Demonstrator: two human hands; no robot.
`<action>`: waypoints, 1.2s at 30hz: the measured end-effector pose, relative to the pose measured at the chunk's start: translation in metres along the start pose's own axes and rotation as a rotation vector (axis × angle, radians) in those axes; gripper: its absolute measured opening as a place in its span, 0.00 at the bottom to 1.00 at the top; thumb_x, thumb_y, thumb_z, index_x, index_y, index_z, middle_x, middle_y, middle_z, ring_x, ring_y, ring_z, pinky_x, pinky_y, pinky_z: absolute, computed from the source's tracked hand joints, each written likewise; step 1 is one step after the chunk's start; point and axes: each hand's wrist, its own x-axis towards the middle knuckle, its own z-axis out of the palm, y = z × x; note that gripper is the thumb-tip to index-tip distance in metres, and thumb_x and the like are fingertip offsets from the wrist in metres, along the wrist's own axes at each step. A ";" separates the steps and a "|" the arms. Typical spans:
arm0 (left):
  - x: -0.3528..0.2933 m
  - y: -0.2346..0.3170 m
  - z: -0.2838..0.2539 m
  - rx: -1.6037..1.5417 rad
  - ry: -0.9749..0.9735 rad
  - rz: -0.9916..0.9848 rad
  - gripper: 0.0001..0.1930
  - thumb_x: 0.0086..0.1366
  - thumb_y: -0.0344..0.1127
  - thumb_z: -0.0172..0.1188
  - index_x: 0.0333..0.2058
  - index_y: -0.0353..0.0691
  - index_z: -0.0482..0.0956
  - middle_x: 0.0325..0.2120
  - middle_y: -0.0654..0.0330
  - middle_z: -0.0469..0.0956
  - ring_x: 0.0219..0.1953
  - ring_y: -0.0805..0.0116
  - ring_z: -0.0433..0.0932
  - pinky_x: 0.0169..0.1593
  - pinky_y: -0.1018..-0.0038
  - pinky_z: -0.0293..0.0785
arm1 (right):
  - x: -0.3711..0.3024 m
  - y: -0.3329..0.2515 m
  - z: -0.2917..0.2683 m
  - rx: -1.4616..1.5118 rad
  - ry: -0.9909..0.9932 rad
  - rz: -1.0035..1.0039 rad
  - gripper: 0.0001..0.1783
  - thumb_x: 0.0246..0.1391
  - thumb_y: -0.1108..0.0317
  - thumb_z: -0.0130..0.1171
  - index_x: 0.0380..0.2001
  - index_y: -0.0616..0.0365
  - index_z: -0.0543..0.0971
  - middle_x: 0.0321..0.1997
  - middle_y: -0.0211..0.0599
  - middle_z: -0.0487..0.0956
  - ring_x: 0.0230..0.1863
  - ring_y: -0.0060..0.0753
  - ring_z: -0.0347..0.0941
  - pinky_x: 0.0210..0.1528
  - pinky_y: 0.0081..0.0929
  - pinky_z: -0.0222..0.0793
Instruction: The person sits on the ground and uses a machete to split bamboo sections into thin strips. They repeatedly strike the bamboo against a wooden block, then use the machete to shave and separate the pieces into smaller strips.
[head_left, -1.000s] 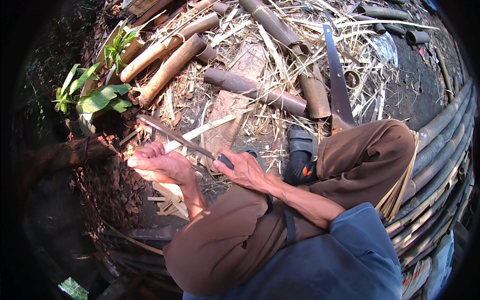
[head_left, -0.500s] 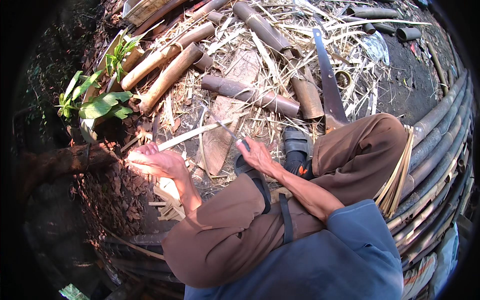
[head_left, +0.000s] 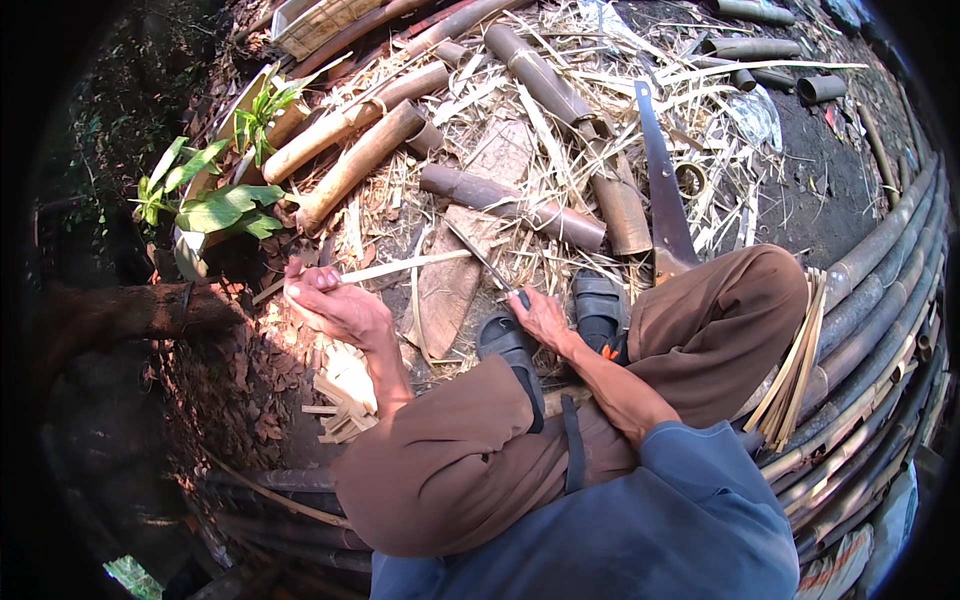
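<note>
My left hand (head_left: 340,306) is closed on a thin pale bamboo strip (head_left: 408,265), which points right across a flat wooden board (head_left: 452,285). My right hand (head_left: 543,320) grips the dark handle of a knife (head_left: 482,258), in front of my sandaled feet. The narrow blade slants up and left over the board, and the strip's far end lies beside or against it; whether they touch I cannot tell. A cut bamboo tube (head_left: 512,205) lies just beyond the blade.
A handsaw (head_left: 662,180) leans beyond my right knee amid pale shavings. Bamboo tubes (head_left: 360,165) lie at the far left near a leafy plant (head_left: 225,208). Finished-looking strips sit in bundles, one by my left knee (head_left: 345,408), one at my right (head_left: 790,370). Long poles (head_left: 860,330) line the right side.
My right hand has drawn the knife to the right, towards my feet. The left hand with the strip sits slightly further right, and the whole view has shifted a little.
</note>
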 end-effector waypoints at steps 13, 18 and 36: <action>-0.005 0.001 -0.003 0.000 -0.135 -0.012 0.24 0.74 0.54 0.45 0.22 0.47 0.54 0.12 0.71 0.48 0.14 0.80 0.46 0.18 0.79 0.43 | -0.015 -0.099 -0.013 0.148 -0.068 -0.220 0.22 0.63 0.47 0.50 0.34 0.59 0.72 0.15 0.48 0.71 0.17 0.54 0.67 0.23 0.44 0.64; -0.007 0.000 0.004 0.067 -0.034 -0.022 0.25 0.74 0.53 0.45 0.20 0.47 0.53 0.11 0.71 0.46 0.14 0.80 0.44 0.18 0.79 0.42 | -0.031 -0.105 -0.011 0.088 -0.212 -0.143 0.22 0.64 0.48 0.48 0.35 0.59 0.73 0.18 0.49 0.72 0.19 0.47 0.70 0.28 0.45 0.66; 0.009 -0.004 0.006 -0.196 0.078 -0.137 0.20 0.73 0.49 0.48 0.22 0.48 0.61 0.21 0.69 0.58 0.27 0.75 0.55 0.39 0.75 0.55 | -0.012 -0.090 0.003 0.156 -0.098 -0.180 0.21 0.64 0.48 0.48 0.38 0.57 0.73 0.16 0.47 0.72 0.19 0.51 0.71 0.26 0.46 0.67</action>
